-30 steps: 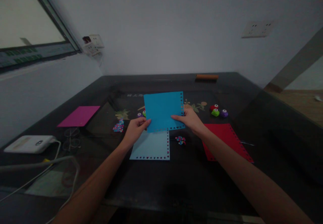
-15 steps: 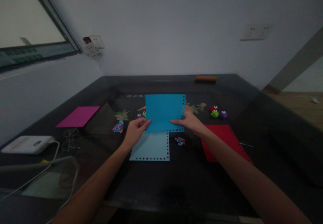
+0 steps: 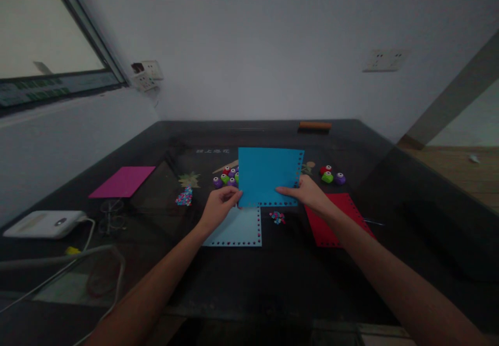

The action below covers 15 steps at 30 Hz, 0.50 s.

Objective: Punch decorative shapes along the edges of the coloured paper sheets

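Note:
A blue sheet of paper (image 3: 268, 175), with punched holes along its right and bottom edges, is held up over the table. My left hand (image 3: 221, 205) pinches its lower left corner. On the right side, my right hand (image 3: 306, 193) grips it with the thumb across the front and the fingers behind. Below lies a pale blue sheet (image 3: 237, 227) with holes along its right and bottom edges, partly hidden by my left hand. A small pile of punched-out bits (image 3: 277, 217) sits beside it. Under my right forearm rests a red sheet (image 3: 325, 226) with punched holes.
Several small eyed hole punches (image 3: 224, 178) stand behind the blue sheet; more punches (image 3: 327, 177) are at the right. Farther left are a larger heap of bits (image 3: 184, 196), a magenta sheet (image 3: 122, 182), glasses (image 3: 112, 216) and a white device (image 3: 44, 224) with a cable.
Both hands have carried the blue sheet to the right, uncovering more of the punches behind its left edge. My grip on it looks the same.

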### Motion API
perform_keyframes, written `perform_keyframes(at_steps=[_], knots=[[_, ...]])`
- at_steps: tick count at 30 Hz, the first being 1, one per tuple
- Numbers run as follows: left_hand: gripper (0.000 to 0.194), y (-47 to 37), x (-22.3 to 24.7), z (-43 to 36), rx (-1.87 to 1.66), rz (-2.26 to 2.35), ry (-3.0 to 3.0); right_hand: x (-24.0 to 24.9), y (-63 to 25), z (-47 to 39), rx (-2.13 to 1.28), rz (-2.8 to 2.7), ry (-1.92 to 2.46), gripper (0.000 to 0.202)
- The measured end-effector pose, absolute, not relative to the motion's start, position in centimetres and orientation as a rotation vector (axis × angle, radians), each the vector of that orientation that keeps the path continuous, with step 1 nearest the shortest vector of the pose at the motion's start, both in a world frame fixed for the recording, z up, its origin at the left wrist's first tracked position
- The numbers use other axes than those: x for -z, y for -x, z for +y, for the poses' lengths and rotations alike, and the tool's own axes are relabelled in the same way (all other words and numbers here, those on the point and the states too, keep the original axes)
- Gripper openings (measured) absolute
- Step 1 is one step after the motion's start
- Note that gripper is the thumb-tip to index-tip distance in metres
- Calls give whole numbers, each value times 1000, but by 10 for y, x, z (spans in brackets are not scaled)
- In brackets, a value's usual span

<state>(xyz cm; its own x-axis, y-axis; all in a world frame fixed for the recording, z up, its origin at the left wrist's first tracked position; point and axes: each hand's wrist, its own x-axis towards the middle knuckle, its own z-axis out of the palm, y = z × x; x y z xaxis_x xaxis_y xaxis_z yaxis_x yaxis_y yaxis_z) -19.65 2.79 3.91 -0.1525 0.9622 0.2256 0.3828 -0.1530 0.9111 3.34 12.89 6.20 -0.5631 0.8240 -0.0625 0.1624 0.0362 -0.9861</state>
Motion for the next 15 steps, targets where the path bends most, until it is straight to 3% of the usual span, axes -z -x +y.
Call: perform_keyframes(at_steps=[7, 15], knots=[[20, 157, -51, 34, -1279, 1472, -1592, -65, -75, 118, -1618, -1560, 1079, 43], [21, 126, -47, 47, -1330, 1443, -1515, -56, -111, 115, -1713, -1434, 1060, 34]])
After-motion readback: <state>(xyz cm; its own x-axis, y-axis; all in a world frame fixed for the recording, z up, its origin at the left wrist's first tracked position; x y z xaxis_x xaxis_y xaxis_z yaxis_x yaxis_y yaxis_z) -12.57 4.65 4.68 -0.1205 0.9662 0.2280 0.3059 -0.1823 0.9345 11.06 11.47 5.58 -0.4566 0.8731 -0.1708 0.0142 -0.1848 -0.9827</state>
